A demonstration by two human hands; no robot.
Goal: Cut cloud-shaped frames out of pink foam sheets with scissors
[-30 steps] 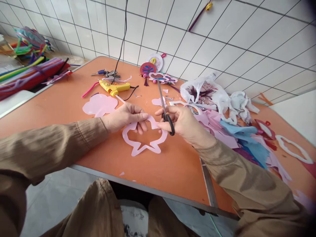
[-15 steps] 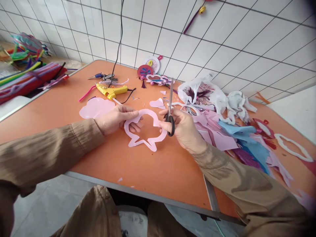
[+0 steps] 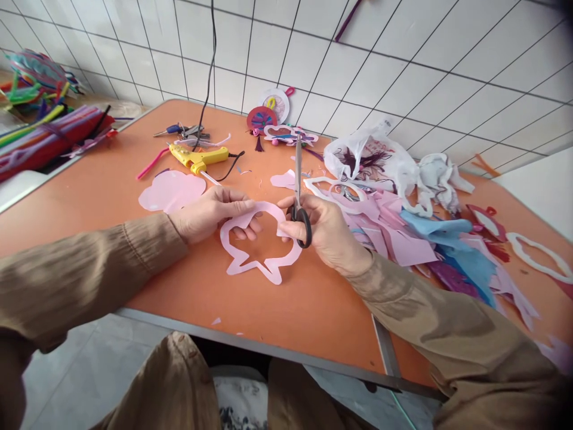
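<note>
A pink paper outline (image 3: 250, 264), shaped like a lantern frame with a star-like lower edge, hangs over the orange table (image 3: 277, 310). My left hand (image 3: 210, 214) pinches its upper left edge between thumb and fingers. My right hand (image 3: 322, 230) grips black-handled scissors (image 3: 299, 197) with the blades pointing up and away, and its fingertips also touch the outline's upper right edge. A solid pink paper cutout (image 3: 172, 191) lies flat just beyond my left wrist.
A yellow glue gun (image 3: 199, 158) and its black cord lie behind the cutout. Paper scraps, blue and pink (image 3: 430, 239), and a white plastic bag (image 3: 371, 161) crowd the right side. Finished paper ornaments (image 3: 273, 116) lean by the tiled wall. Pipe cleaners (image 3: 40, 134) lie far left.
The scissors swung from leaning left to nearly upright. The pink outline shifted slightly between my hands, and both hands kept their hold.
</note>
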